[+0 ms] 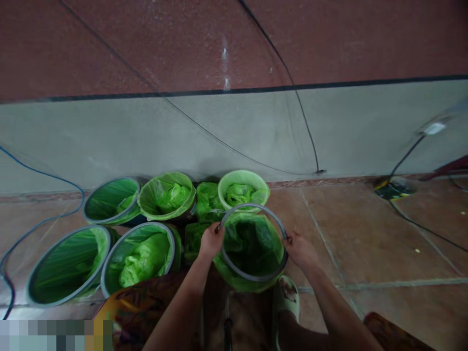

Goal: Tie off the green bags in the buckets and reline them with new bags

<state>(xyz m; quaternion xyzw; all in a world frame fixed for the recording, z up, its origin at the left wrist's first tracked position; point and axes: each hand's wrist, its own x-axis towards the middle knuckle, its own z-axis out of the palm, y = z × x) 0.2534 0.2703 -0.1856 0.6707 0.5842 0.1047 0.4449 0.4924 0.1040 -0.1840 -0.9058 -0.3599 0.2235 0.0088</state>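
L hand point(212, 241) & R hand point(301, 249) curled

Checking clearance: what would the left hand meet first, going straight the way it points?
The left hand grips the gray ring; first beyond that is probably the pale bin by the wall, though depth is unclear.

Smooth plastic ring point(253, 278), crinkled plastic bag point(252, 246)

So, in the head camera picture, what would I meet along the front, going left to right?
A green-lined bin → a second green-lined bin → the left hand → the grey ring → the right hand.
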